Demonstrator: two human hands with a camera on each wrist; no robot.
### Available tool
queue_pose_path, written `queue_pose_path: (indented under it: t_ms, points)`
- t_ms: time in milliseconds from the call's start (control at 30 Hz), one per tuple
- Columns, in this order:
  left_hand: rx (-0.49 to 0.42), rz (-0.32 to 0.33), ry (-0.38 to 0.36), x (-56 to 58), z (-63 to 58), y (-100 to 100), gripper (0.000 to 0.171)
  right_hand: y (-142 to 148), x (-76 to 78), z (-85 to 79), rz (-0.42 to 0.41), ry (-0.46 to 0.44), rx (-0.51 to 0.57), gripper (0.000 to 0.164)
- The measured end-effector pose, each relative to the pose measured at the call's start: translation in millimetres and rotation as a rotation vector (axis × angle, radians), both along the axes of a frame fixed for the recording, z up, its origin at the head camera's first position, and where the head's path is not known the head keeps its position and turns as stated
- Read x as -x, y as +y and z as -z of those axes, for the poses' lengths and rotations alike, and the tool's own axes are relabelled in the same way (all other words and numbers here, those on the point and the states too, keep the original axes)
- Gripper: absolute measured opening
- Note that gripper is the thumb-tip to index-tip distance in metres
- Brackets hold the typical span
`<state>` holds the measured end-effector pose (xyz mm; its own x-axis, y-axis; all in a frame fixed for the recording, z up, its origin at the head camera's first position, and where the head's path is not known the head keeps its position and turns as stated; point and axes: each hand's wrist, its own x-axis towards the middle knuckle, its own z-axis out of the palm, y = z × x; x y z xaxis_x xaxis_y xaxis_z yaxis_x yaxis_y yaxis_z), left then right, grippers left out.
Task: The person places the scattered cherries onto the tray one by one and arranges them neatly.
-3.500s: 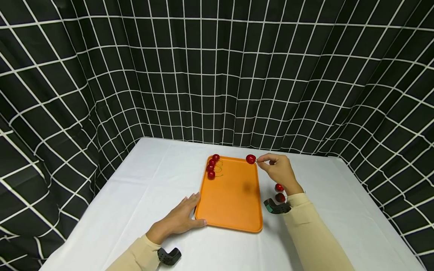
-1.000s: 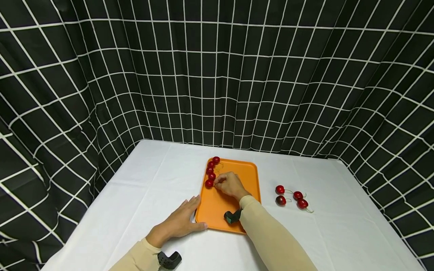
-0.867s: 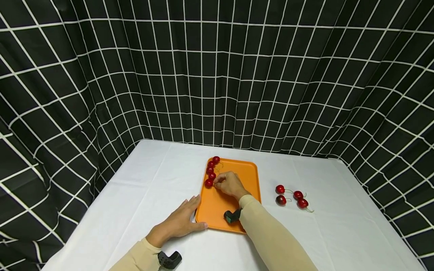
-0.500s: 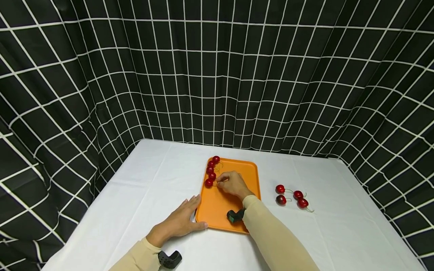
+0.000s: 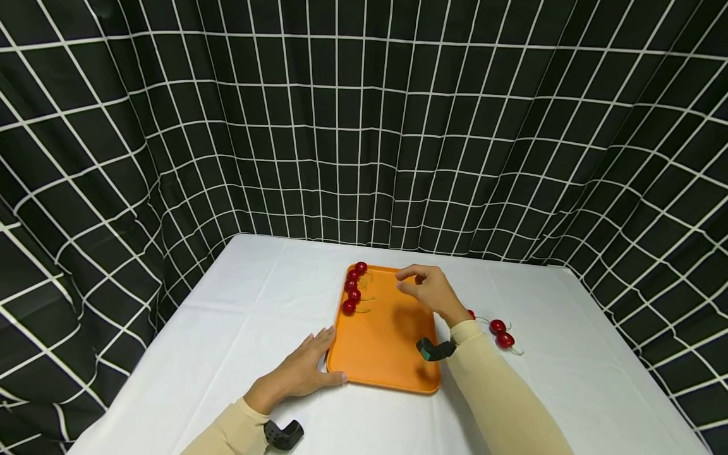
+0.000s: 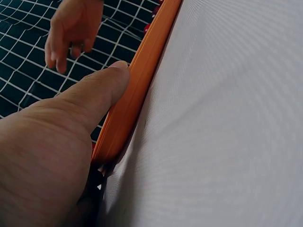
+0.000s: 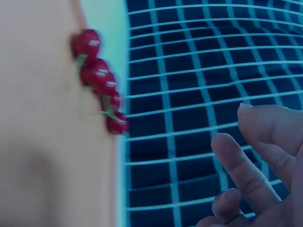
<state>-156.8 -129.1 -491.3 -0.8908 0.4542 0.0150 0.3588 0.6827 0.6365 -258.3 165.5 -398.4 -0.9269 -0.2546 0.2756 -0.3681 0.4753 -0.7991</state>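
Along the left edge of an orange tray several red cherries lie in a row, their green stems pointing right. My left hand rests at the tray's lower left corner, fingers along its side and thumb at the front rim; in the left wrist view the thumb touches the rim. Above the tray's far right part hovers my right hand, thumb and index finger apart with nothing between them. In the right wrist view its fingers are loosely bent and hold nothing.
More cherries lie on the white tablecloth right of the tray, partly hidden by my right forearm. A black curtain with a white grid encloses the table at the back and sides.
My right hand carried a cherry to the left row, placed it at the near end and let go of its stem. It has since lifted and moved right. The left hand stays put.
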Motion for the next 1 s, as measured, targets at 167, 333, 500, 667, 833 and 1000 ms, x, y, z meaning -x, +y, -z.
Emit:
queue_pose_path:
  t_ms: [167, 333, 500, 667, 833, 1000]
  points:
    - [0.001, -0.007, 0.004, 0.5, 0.4, -1, 0.103, 24, -14.8, -24.3, -0.024, 0.039, 0.056, 0.014]
    - [-0.001, -0.005, 0.002, 0.2, 1.2, -1, 0.103, 46, -36.1, -46.6, -0.035, 0.125, 0.042, 0.018]
    - [0.003, -0.003, 0.000, 0.6, 1.2, 0, 0.103, 74, -62.0, -65.1, 0.004, 0.216, 0.053, 0.020]
    - [-0.001, -0.002, 0.004, 0.4, 1.2, 1, 0.103, 123, -62.7, -42.8, 0.114, 0.254, 0.132, 0.022]
    - [0.001, -0.009, 0.004, 0.1, 1.2, 0, 0.102, 154, -70.0, -26.7, 0.233, 0.244, 0.159, 0.023]
    - [-0.011, 0.000, 0.003, -0.3, -0.2, -1, 0.101, 176, -80.0, -7.5, 0.356, 0.171, 0.139, 0.027]
